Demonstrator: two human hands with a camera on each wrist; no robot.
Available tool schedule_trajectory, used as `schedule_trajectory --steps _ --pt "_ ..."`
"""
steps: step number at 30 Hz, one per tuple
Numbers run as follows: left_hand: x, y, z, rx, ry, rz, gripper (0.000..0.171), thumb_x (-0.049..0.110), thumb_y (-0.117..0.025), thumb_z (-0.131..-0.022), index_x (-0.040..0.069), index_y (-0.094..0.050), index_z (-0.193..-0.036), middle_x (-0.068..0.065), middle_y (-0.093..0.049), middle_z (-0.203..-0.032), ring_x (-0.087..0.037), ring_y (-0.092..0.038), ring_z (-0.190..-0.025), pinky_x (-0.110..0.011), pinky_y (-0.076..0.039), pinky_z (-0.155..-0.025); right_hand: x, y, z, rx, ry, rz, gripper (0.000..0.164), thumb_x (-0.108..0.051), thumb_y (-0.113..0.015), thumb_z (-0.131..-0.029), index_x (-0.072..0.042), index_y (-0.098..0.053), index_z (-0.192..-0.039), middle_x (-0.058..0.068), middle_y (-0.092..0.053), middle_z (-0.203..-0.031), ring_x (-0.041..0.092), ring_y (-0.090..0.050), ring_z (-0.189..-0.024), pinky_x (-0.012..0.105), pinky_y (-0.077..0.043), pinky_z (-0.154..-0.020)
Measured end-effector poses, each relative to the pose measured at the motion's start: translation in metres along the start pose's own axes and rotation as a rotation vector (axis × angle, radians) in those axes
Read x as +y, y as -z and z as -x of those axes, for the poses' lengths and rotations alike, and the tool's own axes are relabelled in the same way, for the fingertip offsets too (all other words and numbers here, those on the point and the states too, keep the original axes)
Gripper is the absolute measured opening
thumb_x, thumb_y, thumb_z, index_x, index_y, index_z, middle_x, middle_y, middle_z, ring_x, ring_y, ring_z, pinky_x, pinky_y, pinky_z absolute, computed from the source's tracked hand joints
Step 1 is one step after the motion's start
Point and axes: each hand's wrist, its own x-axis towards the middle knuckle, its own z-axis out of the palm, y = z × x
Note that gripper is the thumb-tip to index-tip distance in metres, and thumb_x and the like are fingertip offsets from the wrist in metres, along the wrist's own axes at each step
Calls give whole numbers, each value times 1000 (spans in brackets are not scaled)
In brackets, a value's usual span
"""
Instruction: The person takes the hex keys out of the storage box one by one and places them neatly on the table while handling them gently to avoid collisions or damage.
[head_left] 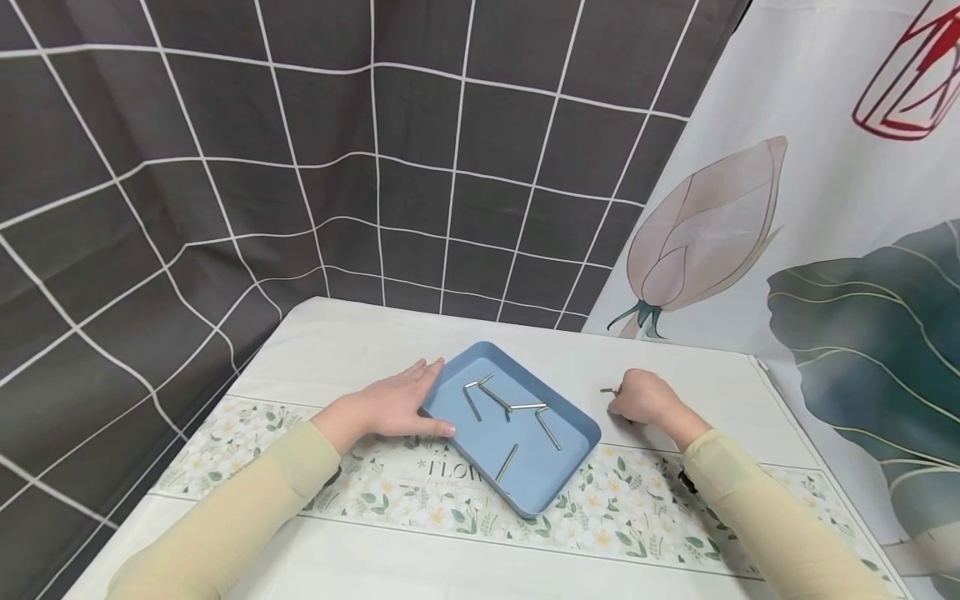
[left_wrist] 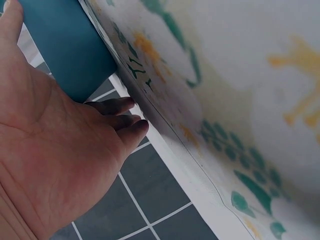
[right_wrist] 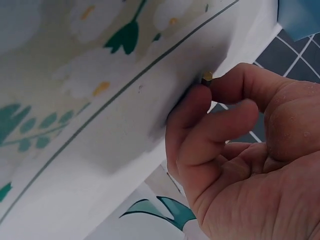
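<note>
The tray is coloured blue; the white tablecloth is banded with floral print; toward twelve o'clock, the grey curtain is white-gridded.

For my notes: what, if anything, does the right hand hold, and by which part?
The right hand pinches a metal hex key; one end shows, but the fingers hide exactly where.
</note>
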Motion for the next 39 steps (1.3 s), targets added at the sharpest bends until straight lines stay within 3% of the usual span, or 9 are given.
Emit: schedule_trajectory --steps 4,7,12,18,30,39 --pt "-1 -1 -1 2 -3 -1 130 83 -64 -97 -2 -8 -177 -26 -16 -183 -43 -13 -170 -59 -22 -136 -1 0 0 -13 9 -1 34 -7 -73 -92 -14 -62 -61 -2 -58 -54 11 -53 -51 24 -45 -52" --pt "0 -1 0 0 -4 -4 130 83 -64 -97 -2 -7 -177 -26 -15 -183 -43 -12 -170 -58 -21 -136 -2 1 0 -22 13 0 32 -4 -70 -91 -12 -62 -62 -1 -60 -54 11 -55 -49 23 -46 -50" --pt "-1 -2 0 -3 3 -4 130 83 -64 -97 -1 -7 -177 -24 -14 -183 -42 -11 -171 -58 -21 -136 -6 5 1 -47 -13 5 16 1 -64 -94 1 -72 -81 3 -64 -58 11 -59 -48 21 -50 -48" --pt "0 0 2 -8 8 -8 131 85 -63 -95 0 -5 -178 -22 -13 -184 -41 -9 -171 -57 -19 -137 -9 7 -1 -62 -29 16 18 2 -58 -98 10 -74 -96 5 -65 -59 10 -60 -47 20 -49 -47" --pt "-3 -2 -1 2 -6 -7 132 85 -63 -95 0 -5 -178 -22 -12 -184 -41 -9 -171 -56 -19 -137 -4 7 1 -48 -19 -20 23 -2 -66 -92 -7 -70 -70 3 -64 -58 11 -60 -48 21 -51 -49" --pt "-1 -1 -1 0 -3 -6 131 85 -63 -96 0 -5 -178 -22 -13 -184 -41 -9 -171 -57 -20 -137 0 7 4 -43 3 -29 25 -3 -68 -92 -8 -71 -67 2 -65 -58 13 -60 -50 23 -50 -51"
